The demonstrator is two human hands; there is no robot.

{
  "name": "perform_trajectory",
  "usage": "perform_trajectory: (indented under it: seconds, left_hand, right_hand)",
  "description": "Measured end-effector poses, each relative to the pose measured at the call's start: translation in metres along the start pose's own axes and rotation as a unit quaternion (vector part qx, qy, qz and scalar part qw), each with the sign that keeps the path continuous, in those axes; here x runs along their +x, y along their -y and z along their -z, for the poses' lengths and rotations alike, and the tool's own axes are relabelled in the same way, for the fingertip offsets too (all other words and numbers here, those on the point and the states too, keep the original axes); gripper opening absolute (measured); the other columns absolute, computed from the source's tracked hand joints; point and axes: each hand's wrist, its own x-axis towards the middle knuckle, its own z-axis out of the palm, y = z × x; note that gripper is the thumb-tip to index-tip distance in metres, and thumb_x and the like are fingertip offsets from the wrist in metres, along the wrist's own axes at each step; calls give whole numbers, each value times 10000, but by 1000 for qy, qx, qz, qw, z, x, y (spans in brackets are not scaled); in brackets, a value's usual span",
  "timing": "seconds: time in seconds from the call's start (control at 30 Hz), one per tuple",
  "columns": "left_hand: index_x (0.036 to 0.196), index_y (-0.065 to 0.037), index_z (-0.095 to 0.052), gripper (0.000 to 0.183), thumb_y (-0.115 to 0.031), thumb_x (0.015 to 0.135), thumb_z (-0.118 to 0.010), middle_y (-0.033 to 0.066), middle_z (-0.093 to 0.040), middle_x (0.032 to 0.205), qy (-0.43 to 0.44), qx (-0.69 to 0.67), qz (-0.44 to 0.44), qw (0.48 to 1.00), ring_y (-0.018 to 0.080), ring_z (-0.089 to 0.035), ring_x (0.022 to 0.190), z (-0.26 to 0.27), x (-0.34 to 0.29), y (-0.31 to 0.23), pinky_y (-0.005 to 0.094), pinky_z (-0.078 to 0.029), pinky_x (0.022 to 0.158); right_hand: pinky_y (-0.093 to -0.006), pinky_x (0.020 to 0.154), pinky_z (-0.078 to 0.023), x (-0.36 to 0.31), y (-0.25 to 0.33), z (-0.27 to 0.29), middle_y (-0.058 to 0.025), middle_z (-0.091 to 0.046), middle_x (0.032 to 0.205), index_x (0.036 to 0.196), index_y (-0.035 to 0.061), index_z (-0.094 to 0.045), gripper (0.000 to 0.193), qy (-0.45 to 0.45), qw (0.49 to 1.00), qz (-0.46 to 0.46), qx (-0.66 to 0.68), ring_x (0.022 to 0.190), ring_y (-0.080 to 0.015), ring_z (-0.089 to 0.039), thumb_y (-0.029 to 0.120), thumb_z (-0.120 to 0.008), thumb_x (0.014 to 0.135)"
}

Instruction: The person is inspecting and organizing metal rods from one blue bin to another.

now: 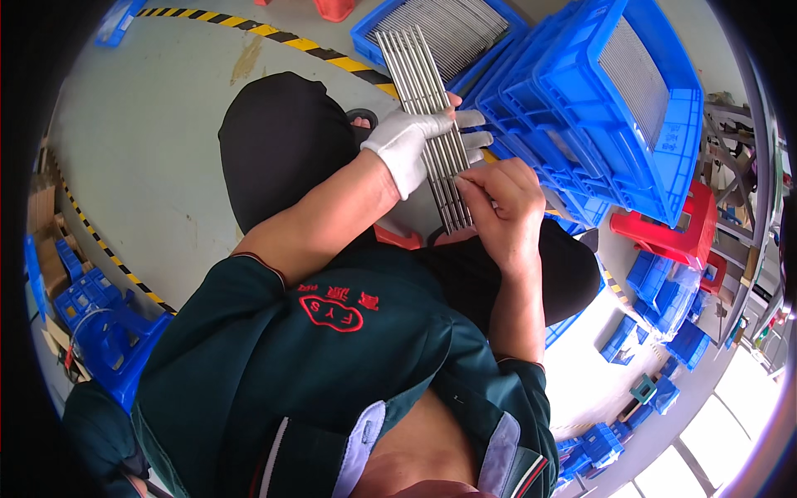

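Observation:
A flat row of several shiny metal rods [411, 70] lies slanted across my left hand [405, 148], which wears a white glove. The left thumb rests over the rods, and the gloved fingers show past their right side. Small dark bands or grooves mark the rods near their middle and lower ends. My right hand [513, 203] is bare, its fingers curled. Its thumb and forefinger pinch at the outermost rod on the right, near the lower end.
Ahead, a blue crate [363, 41] holds many similar rods. Right of it rises a stack of blue crates [540, 108], the top one tilted and full of rods. A red stool [701, 224] stands beside the stack. Blue chair [116, 349] at left; black-yellow floor tape [286, 37].

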Motion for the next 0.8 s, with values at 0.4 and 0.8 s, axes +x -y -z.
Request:
perform_trajectory:
  seconds: [0.4,0.8]
  left_hand:
    - [1126,-27,-481,210,19,922,-463,195,-556,1069,-5,-15,-5,1000,405,-632,956,0,1,1,518,-569,792]
    - [1201,-43,-444,244,-44,960,-410,226,-523,1201,17,-1,-7,1000,405,-575,1087,1,2,2,516,-504,921]
  right_hand:
    - [-341,658,-421,4,5,-1,-41,-602,684,743,58,-670,102,22,992,68,-100,668,-224,-558,40,-723,658]
    - [-330,625,-426,1,2,-2,-65,-594,673,753,34,-673,74,12,1000,0,-3,659,-232,-547,23,-703,687]
